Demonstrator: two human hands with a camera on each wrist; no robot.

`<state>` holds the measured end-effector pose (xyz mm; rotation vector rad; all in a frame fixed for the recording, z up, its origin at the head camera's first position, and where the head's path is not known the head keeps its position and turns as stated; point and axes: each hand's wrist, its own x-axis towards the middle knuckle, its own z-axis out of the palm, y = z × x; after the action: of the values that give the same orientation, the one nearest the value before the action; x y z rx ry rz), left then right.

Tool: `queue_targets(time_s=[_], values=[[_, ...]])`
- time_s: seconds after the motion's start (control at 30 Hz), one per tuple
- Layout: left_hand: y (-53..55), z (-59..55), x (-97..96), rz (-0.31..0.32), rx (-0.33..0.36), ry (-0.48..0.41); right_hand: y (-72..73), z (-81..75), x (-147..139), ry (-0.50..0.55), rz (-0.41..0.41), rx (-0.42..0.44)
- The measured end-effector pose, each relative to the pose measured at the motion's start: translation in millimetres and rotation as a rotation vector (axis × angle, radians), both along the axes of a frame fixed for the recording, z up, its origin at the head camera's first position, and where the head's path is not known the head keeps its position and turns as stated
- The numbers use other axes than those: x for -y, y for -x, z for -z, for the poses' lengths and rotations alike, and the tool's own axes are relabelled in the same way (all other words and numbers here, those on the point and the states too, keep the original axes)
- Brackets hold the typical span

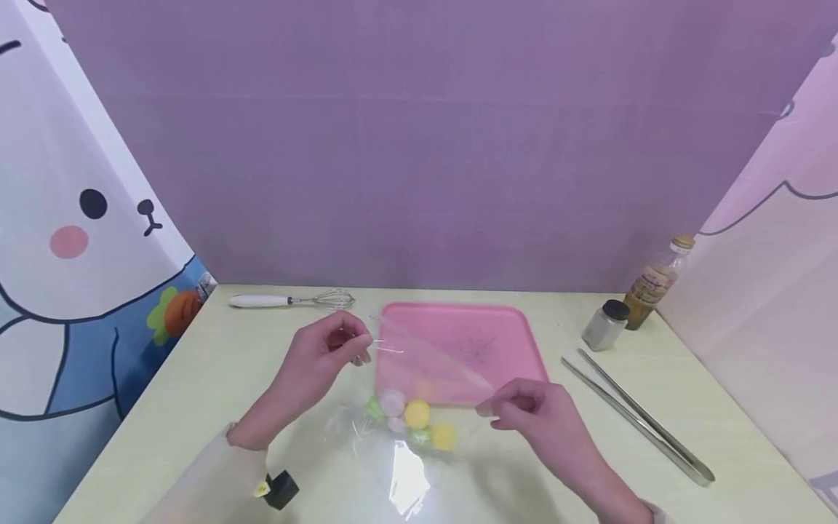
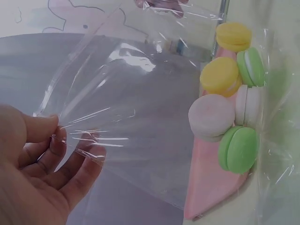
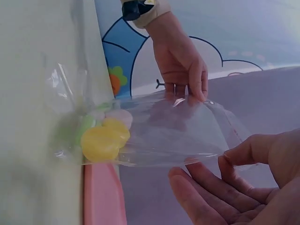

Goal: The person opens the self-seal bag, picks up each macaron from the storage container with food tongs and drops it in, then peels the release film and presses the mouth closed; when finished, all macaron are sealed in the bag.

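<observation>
A clear plastic bag (image 2: 136, 117) is stretched between both hands, its upper edge held up over a pink tray (image 1: 419, 316). My left hand (image 1: 324, 355) pinches one upper corner between thumb and forefinger. On the other side, my right hand (image 1: 540, 416) pinches the opposite corner, its remaining fingers loosely spread in the right wrist view. Several macarons are gathered at the bottom of the bag, near the tray's front edge: yellow macarons (image 2: 219, 76), green macarons (image 2: 239, 149) and pale pinkish-white macarons (image 2: 211, 116).
A whisk (image 1: 262, 300) with a white handle lies at the back left. To the right, metal tongs (image 1: 644, 426) lie slanted. Behind them stand a small jar (image 1: 602, 329) with a black lid and a corked glass bottle (image 1: 655, 285). A purple cloth wall (image 1: 419, 160) closes the back.
</observation>
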<state>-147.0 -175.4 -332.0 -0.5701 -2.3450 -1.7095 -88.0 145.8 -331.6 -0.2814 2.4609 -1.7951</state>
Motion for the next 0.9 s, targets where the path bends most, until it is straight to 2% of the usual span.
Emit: queue_targets(time_s=[0.27,0.6,0.7,0.9], values=[[-14.5,-14.7,-7.5,0.013,-0.017,-0.055,-6.3,-20.0,-11,-0.018,0.044,-0.117],[-28.6,-33.2,-20.9,0.051,-0.097,-0.158,-11.5,-41.5,-22,-0.008,0.059,-0.26],[-32.0,-36.3,-23.8,0.065,-0.097,-0.175,-11.2,-45.1,-26,-0.028,0.074,-0.281],[-36.2,-39.0,-27.1,0.095,-0.1,-0.196,-9.0,-48.9,-30,-0.028,0.159,-0.305]])
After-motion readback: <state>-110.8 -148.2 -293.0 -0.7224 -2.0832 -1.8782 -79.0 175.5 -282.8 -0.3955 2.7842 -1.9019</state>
